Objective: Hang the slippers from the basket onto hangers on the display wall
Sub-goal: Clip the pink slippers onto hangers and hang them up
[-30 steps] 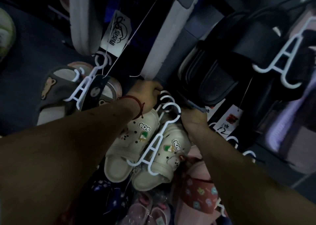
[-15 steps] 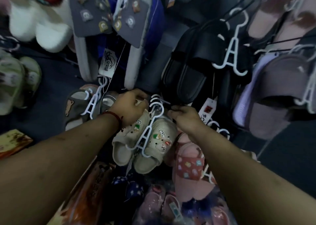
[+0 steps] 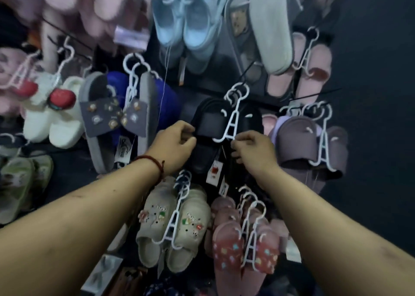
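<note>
A beige pair of slippers (image 3: 155, 219) with small charms hangs on a white hanger (image 3: 173, 226) on the dark display wall, below both hands and untouched. Above it hangs a black pair of slippers (image 3: 211, 120) on another white hanger (image 3: 231, 125). My left hand (image 3: 177, 143), with a red cord at the wrist, curls its fingers round the left edge of the black pair. My right hand (image 3: 253, 149) pinches the black pair by the hanger's lower end. No basket is in view.
The wall is crowded with hung pairs: dark pink slippers (image 3: 226, 246) lower right, purple ones (image 3: 296, 143) to the right, grey charm slippers (image 3: 98, 120) and white fluffy ones (image 3: 51, 120) to the left, light blue ones (image 3: 184, 19) above. Bare dark wall (image 3: 370, 93) lies far right.
Both hands let go of the beige pair's hanger hook and rose to the black pair above. The beige pair now hangs free, and my view has tilted upward.
</note>
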`<state>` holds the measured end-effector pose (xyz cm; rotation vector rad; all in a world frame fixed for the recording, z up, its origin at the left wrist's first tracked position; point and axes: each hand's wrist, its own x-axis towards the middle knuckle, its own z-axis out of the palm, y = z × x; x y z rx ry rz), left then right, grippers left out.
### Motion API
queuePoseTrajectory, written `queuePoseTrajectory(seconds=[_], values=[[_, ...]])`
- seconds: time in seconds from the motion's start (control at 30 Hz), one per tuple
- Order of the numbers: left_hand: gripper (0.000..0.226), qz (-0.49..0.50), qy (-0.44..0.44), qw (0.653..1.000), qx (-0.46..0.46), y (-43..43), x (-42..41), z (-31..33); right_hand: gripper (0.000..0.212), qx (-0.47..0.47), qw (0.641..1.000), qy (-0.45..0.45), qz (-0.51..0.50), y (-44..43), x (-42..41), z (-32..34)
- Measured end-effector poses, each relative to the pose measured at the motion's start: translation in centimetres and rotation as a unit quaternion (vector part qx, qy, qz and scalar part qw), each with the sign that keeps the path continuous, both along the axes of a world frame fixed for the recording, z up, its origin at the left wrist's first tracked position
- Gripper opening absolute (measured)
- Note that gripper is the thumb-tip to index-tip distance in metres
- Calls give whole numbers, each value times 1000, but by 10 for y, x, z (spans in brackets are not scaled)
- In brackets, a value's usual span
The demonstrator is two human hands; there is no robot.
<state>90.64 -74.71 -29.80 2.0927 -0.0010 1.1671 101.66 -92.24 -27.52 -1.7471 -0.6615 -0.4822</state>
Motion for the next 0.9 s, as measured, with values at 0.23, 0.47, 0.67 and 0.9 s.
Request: queuePoseTrajectory(seconds=[0.23, 0.47, 0.67, 0.9], values=[[26, 14, -65, 997, 44, -29, 48, 76, 25, 32, 993, -101, -54, -11, 34, 78], [38, 41, -82, 993, 68, -45, 116, 126, 32, 51, 992, -106, -37, -6, 86, 107], [47, 99, -47, 994, 29, -40, 149, 154, 31, 94, 992, -74, 43, 4, 103, 118], [14, 49, -67, 994, -76, -27, 166, 157, 8, 84, 991, -43, 91, 20, 120, 127]])
